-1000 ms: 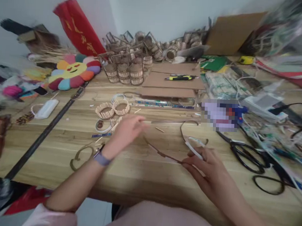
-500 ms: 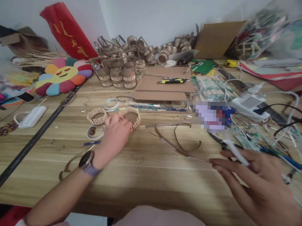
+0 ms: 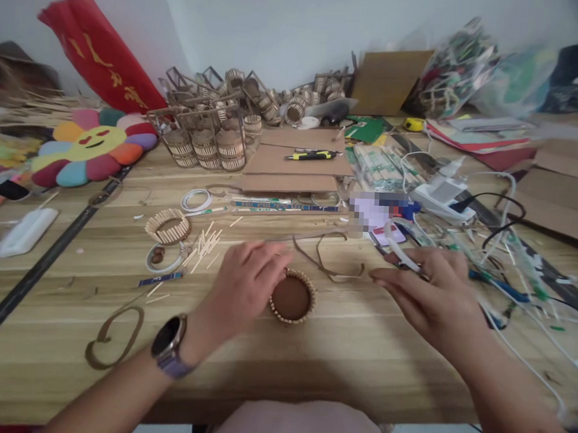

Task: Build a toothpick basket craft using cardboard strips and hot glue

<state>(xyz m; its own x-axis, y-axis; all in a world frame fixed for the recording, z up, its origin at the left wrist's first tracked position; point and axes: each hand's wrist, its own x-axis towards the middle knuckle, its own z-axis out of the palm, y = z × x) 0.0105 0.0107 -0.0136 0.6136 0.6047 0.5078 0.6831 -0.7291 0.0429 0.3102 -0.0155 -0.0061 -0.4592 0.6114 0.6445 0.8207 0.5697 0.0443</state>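
Observation:
My left hand [image 3: 252, 282], with a watch on its wrist, is at the left rim of a small round basket [image 3: 292, 298] with a brown base and a wall of short light sticks. Its fingers are stretched out and blurred, covering part of the rim; the thumb is hidden. My right hand [image 3: 427, 289] pinches the end of a thin brown strip [image 3: 334, 276], which curls on the table towards the basket. A white curved band [image 3: 400, 247], perhaps a tape roll, is at its fingers. Another stick ring [image 3: 168, 227] stands farther left.
Loose sticks [image 3: 204, 245], white rolls [image 3: 196, 201] and a coiled brown strip [image 3: 115, 340] lie to the left. A yellow-black cutter [image 3: 312, 155] rests on cardboard [image 3: 292, 140] at the back. Finished stick baskets [image 3: 206, 149] stand behind. Cables and a power strip [image 3: 443, 198] crowd the right.
The basket has come nearer and to the right with my left hand, uncovering loose sticks. My left hand's fingers now extend beside it. My right hand has moved left with the strip. The view has shifted.

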